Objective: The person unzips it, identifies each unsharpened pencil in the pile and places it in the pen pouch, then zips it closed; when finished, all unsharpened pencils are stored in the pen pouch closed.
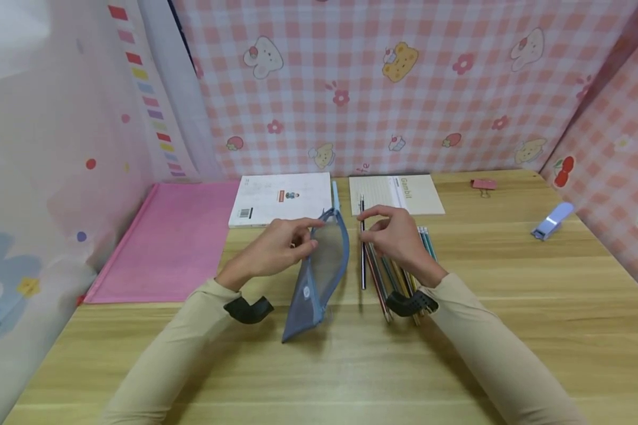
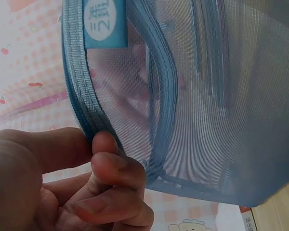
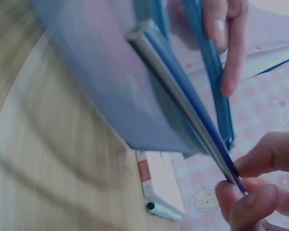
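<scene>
My left hand (image 1: 280,246) pinches the pouch (image 1: 303,304), my right hand (image 1: 396,237) pinches a pencil (image 1: 363,265); if the pouch sags, the pencil could snag on its zip (image 2: 77,62).

Translucent grey-blue mesh is being shown by the zipper pouch (image 1: 319,280), its edges being banded by brighter blue zipper tape (image 2: 167,86) and its teal label (image 2: 118,41) being marked by a white oval. Right of the pouch, dark blue and silver are being carried by the pencil (image 1: 363,260), while red, teal and yellow are being mixed among the loose pencils (image 1: 390,274). Left of the pouch, plain pink is being displayed by the flat folder (image 1: 175,248). Behind the pouch, white is being shown by the book's cover (image 1: 268,198), cream by the Gambit notepad (image 1: 377,195), and pink-and-white gingham with flowers and cartoon animals by the cloth backdrop (image 1: 372,112). Beneath the pouch, yellowish-brown wood grain is being presented by the tabletop (image 1: 510,289).
</scene>
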Motion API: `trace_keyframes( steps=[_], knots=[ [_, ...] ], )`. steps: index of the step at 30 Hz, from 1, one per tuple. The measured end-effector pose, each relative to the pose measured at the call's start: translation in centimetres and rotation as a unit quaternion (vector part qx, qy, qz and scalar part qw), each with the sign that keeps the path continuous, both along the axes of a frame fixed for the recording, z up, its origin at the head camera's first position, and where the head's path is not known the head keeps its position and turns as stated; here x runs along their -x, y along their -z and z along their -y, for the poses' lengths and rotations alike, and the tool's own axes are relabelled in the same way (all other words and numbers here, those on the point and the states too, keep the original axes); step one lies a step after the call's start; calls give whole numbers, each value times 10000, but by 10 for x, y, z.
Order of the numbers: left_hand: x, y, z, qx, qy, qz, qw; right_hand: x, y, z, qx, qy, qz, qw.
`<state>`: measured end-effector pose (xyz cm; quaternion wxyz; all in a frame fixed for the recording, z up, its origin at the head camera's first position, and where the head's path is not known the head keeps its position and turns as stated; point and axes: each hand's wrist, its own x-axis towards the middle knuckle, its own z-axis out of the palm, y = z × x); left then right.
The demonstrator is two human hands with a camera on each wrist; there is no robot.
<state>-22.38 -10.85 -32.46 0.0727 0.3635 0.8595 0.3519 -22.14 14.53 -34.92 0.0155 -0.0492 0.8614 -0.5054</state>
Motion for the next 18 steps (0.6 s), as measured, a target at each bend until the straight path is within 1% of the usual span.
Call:
trace_keyframes(
  steps=[5, 10, 14, 18],
  knots=[
    [0, 1, -4, -37, -56, -2, 10000, -2, -6, 6, 567, 145, -194, 9981],
    [-2, 0, -7, -75, -127, 8, 9999, -4, -11, 17, 1132, 266, -312, 9927],
    [-2, 1, -10, -109, -164, -73, 9998, -5, -11, 26, 1281, 337, -415, 9903],
    [-1, 1, -12, -120, -193, -125, 9997, -7, -9, 31, 1221, 306, -327, 9915]
  ],
)
